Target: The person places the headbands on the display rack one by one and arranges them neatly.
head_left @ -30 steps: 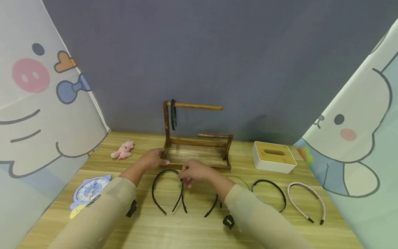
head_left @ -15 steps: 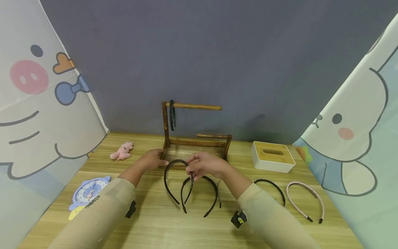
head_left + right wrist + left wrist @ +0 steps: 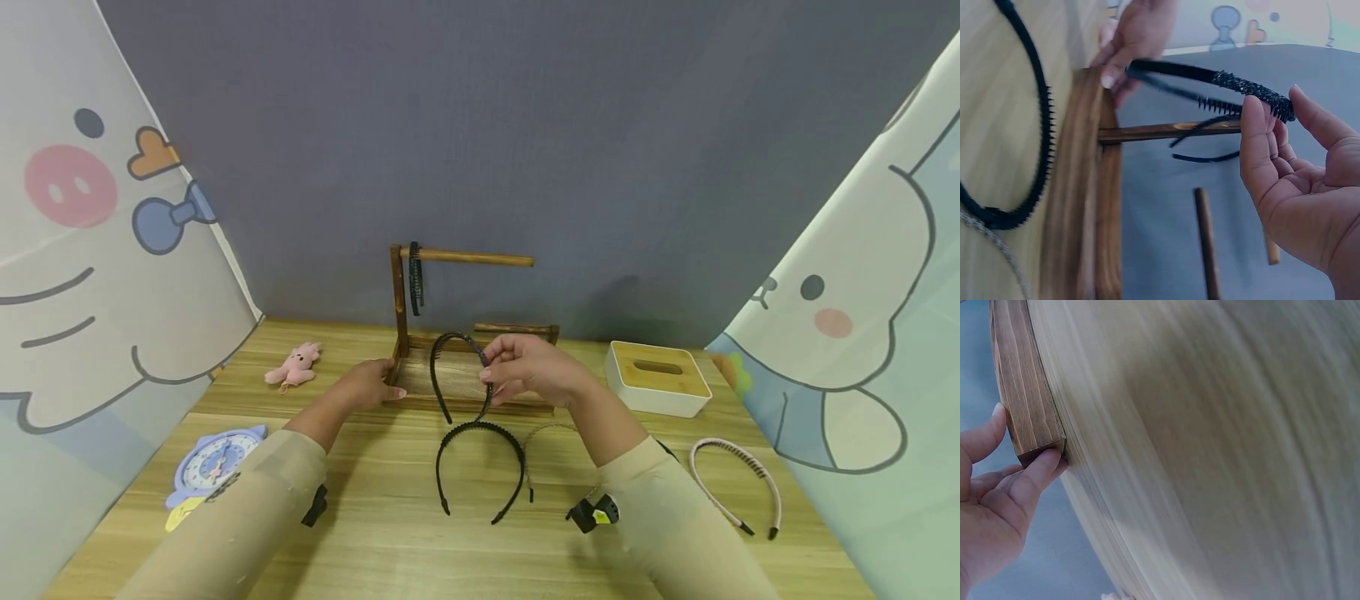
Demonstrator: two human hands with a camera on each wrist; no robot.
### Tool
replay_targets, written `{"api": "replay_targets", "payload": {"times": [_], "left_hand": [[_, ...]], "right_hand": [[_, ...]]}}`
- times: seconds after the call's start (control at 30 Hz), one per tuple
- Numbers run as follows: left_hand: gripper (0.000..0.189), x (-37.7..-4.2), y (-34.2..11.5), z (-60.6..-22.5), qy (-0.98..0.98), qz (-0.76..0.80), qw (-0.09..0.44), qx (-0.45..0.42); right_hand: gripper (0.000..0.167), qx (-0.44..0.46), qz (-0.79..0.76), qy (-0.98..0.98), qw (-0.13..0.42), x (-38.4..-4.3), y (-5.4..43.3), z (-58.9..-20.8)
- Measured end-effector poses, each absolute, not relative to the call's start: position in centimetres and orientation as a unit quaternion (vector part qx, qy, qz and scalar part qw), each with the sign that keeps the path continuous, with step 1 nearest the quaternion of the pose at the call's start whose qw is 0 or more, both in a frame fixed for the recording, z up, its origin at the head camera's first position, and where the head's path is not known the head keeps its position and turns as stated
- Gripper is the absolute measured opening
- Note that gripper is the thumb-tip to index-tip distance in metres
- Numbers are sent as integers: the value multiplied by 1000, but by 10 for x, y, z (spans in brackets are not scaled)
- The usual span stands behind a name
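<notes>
Over the table (image 3: 420, 554), by the wooden rack (image 3: 416, 373), the right hand (image 3: 531, 371) pinches a glittery dark headband (image 3: 1244, 85) between thumb and fingers, its curve uppermost. The left hand (image 3: 363, 384) grips the rack's left end, while a toothed black headband (image 3: 480, 426) lies on the table in front of the rack and a white box (image 3: 656, 398) stands to the right.

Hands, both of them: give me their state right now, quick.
Left hand: closed, gripping the wooden rack at one end.
Right hand: closed, pinching a black headband.
</notes>
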State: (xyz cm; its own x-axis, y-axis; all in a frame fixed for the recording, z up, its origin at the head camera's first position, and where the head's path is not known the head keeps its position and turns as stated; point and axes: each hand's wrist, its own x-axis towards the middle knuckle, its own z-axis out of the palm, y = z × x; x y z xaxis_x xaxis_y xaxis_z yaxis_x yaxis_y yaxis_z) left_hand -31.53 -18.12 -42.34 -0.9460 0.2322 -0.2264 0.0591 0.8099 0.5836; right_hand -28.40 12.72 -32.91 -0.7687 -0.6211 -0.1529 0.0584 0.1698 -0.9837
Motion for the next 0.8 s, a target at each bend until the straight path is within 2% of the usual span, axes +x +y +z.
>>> {"api": "replay_targets", "payload": {"times": [0.17,0.4,0.8], "left_hand": [[74,-314,-181,-423,940,298,148,75],[74,-315,-181,-425,939,303,144,73],[74,-316,-182,-426,939,303,145,71]], "right_hand": [[22,-224,-609,720,245,-282,138,-315],[23,-237,-601,740,188,-282,155,-296],[33,-190,-547,815,-26,-297,182,-277]]}}
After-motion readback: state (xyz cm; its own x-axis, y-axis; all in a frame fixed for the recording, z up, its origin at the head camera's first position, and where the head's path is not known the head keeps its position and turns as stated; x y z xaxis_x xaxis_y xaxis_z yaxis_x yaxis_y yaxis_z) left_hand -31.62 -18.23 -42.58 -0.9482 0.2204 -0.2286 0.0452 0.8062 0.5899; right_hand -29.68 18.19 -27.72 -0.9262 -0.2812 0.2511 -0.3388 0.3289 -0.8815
